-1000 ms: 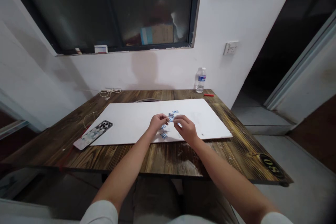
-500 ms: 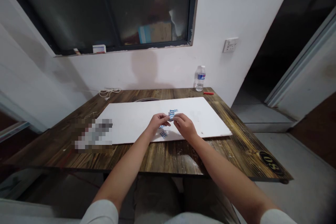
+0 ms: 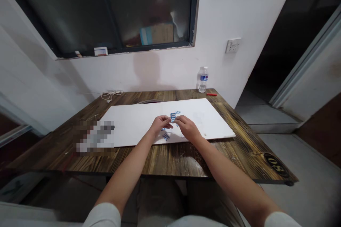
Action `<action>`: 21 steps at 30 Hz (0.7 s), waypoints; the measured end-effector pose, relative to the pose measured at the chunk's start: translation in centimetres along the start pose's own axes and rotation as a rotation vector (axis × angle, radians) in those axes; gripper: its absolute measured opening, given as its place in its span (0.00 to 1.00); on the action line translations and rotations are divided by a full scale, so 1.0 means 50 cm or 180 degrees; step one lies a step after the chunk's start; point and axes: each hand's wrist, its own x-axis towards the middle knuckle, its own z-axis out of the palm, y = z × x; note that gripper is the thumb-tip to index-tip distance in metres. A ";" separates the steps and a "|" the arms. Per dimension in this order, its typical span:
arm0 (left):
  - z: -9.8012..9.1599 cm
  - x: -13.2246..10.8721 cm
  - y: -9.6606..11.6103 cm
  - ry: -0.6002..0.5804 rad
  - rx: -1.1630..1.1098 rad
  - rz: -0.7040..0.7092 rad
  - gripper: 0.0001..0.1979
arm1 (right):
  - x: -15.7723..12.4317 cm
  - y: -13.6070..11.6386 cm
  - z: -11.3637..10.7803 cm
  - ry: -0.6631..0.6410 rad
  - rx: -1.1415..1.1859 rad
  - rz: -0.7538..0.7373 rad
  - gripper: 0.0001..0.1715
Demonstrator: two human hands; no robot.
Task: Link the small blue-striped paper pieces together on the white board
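Note:
Between both hands, a small blue-and-white slotted piece point(image 3: 173, 117) is held up over the white board point(image 3: 133, 124); its exact kind is too small to tell. My left hand point(image 3: 160, 124) pinches its left side with thumb and fingertips. From the right, my right hand point(image 3: 186, 125) grips its lower right edge. Similar blue slotted pieces lie on the board: one point(image 3: 166, 137) below the hands near the front edge, another point(image 3: 178, 112) just behind the held one. More blue bits show partly under the hands.
The board lies on a dark wooden table point(image 3: 170, 163). A water bottle point(image 3: 203, 79) and a red pen-like stick point(image 3: 211, 94) stand and lie at the back right. A white cable point(image 3: 110, 94) is coiled at the back left. Blurred items point(image 3: 96, 136) cover the board's left end.
The held piece has turned slightly between my fingers, its slots now lying more level. My right hand has shifted a little left along its edge.

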 end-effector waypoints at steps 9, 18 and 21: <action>0.007 -0.009 0.016 0.0088 -0.0064 -0.0107 0.25 | 0.000 0.003 0.003 -0.0188 0.0038 -0.0014 0.17; 0.002 0.000 0.009 0.0702 -0.0128 0.0004 0.21 | 0.019 -0.035 -0.004 -0.0466 0.0247 -0.0025 0.07; -0.003 0.004 0.004 0.0888 -0.0246 -0.0024 0.21 | 0.018 -0.051 -0.002 -0.1039 0.0331 -0.0188 0.20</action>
